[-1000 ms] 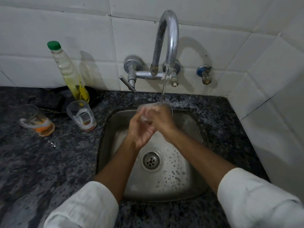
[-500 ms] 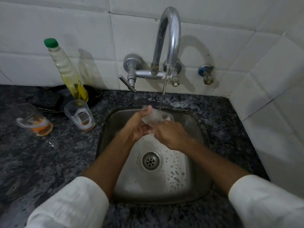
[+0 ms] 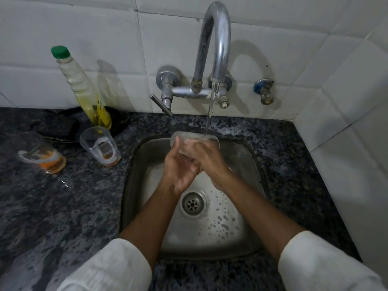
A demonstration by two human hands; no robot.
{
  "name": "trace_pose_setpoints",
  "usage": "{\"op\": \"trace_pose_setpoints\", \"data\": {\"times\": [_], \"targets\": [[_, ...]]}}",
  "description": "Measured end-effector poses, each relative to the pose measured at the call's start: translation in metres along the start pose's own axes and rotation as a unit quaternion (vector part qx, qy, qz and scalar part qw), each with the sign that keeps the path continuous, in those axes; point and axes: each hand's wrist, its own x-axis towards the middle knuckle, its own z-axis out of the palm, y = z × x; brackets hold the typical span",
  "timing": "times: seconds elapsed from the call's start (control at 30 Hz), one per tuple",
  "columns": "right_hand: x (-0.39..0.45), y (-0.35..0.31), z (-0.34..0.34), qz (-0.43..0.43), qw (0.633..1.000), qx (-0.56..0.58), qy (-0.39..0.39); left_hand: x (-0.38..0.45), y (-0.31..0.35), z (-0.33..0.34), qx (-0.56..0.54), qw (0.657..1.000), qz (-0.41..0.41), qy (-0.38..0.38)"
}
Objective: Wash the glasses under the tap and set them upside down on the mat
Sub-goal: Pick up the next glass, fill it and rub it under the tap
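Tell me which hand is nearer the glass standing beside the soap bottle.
Left. The left hand is over the sink, nearer that glass on the counter; the right hand lies beyond it, farther away.

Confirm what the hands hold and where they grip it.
A clear glass under the tap stream. Left hand and right hand both wrap its lower body; rim stays free.

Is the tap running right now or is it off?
On. A stream of water falls from the tap spout onto the glass held over the sink.
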Motion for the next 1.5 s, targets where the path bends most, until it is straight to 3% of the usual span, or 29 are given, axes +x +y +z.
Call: {"op": "trace_pose_setpoints", "data": {"times": [0.07,0.17,0.27,0.37,0.47,0.6,0.67,0.73,0.8,0.9,1.0,1.07,1.13,1.17,1.23,1.3,1.37,1.4,1.43,1.5], "targets": [[-0.009,0.006,-0.001,0.047,0.997,0.061,0.009,0.004,0.003,0.002,0.016,1.000,0.023,0.006],[-0.014,0.020,-0.004,0.174,0.968,0.181,0.018,0.006,0.002,0.005,0.071,0.981,0.086,0.157],[-0.003,0.031,0.007,0.314,0.855,0.394,0.125,0.002,-0.012,0.008,0.249,0.918,0.179,0.251],[0.002,0.032,0.020,0.319,0.805,0.477,0.148,-0.004,-0.017,0.019,0.427,0.838,0.286,0.186],[0.012,0.032,0.021,0.292,0.783,0.528,0.151,-0.010,-0.007,0.030,0.477,0.814,0.307,0.125],[0.029,0.025,0.004,0.279,0.831,0.447,0.180,-0.026,0.011,0.033,0.451,0.856,0.248,0.043],[0.033,0.017,-0.014,0.265,0.875,0.357,0.192,-0.036,0.021,0.032,0.350,0.921,0.170,-0.011],[0.035,0.004,-0.034,0.185,0.937,0.225,0.195,-0.043,0.033,0.028,0.215,0.971,0.078,-0.067],[0.033,-0.016,-0.046,0.084,0.984,0.106,0.119,-0.043,0.044,0.024,0.211,0.972,-0.007,-0.107],[0.033,-0.037,-0.049,-0.026,0.999,0.009,-0.024,-0.029,0.048,0.023,0.289,0.942,-0.112,-0.127],[0.031,-0.040,-0.059,-0.133,0.976,-0.147,-0.096,-0.013,0.043,0.021,0.362,0.926,-0.049,-0.090],[0.032,-0.040,-0.076,-0.199,0.921,-0.316,-0.110,-0.007,0.045,0.016,0.408,0.910,0.006,-0.066],[0.032,-0.042,-0.089,-0.200,0.875,-0.422,-0.131,-0.003,0.049,0.012,0.440,0.893,0.021,-0.093],[0.031,-0.042,-0.092,-0.189,0.880,-0.413,-0.141,-0.002,0.051,0.014,0.453,0.885,0.026,-0.104],[0.025,-0.042,-0.083,-0.155,0.928,-0.320,-0.114,0.000,0.047,0.023,0.468,0.878,0.059,-0.079],[0.020,-0.040,-0.062,-0.119,0.959,-0.254,-0.028,0.003,0.028,0.033,0.463,0.873,0.150,0.016],[0.017,-0.041,-0.041,-0.095,0.964,-0.247,0.023,0.002,0.004,0.037,0.480,0.836,0.224,0.145],[0.018,-0.042,-0.036,-0.107,0.958,-0.265,0.031,0.002,-0.003,0.036,0.484,0.822,0.249,0.166],[0.019,-0.042,-0.036,-0.122,0.951,-0.282,0.037,0.002,-0.004,0.032,0.484,0.825,0.254,0.144],[0.018,-0.042,-0.045,-0.146,0.951,-0.272,0.029,0.003,0.012,0.027,0.462,0.865,0.193,0.025]]}}
